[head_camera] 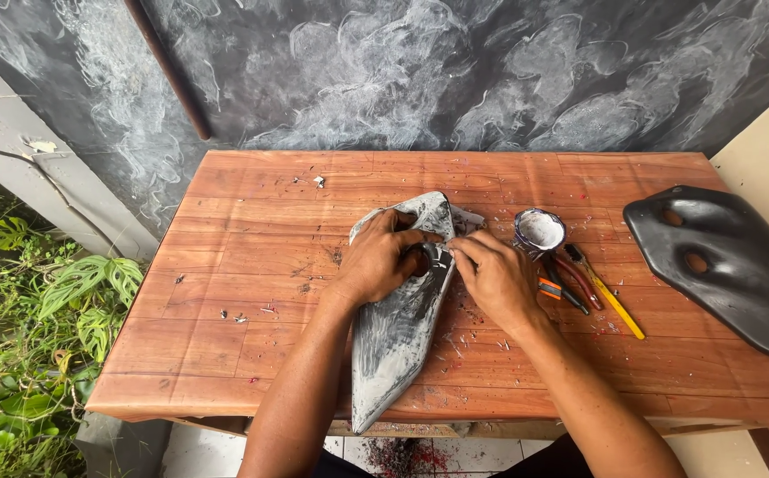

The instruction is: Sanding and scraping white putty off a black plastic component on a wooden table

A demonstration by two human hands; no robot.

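A long pointed panel [393, 341], dark and smeared with grey-white filler, lies lengthwise on the wooden table [225, 265], its tip over the near edge. My left hand [380, 257] rests curled on the panel's upper part, fingers around a hole there. My right hand [495, 279] lies beside it on the panel's right edge, fingertips pressed to the surface near the left hand. Whether the right fingers pinch something small is hidden.
A small round tin of white paste [539, 230] stands right of the hands. Pliers with red handles [579, 283] and a yellow-handled tool [610, 296] lie next to it. A black moulded panel with two holes [730, 265] covers the table's right end. Plants [30, 336] grow at left.
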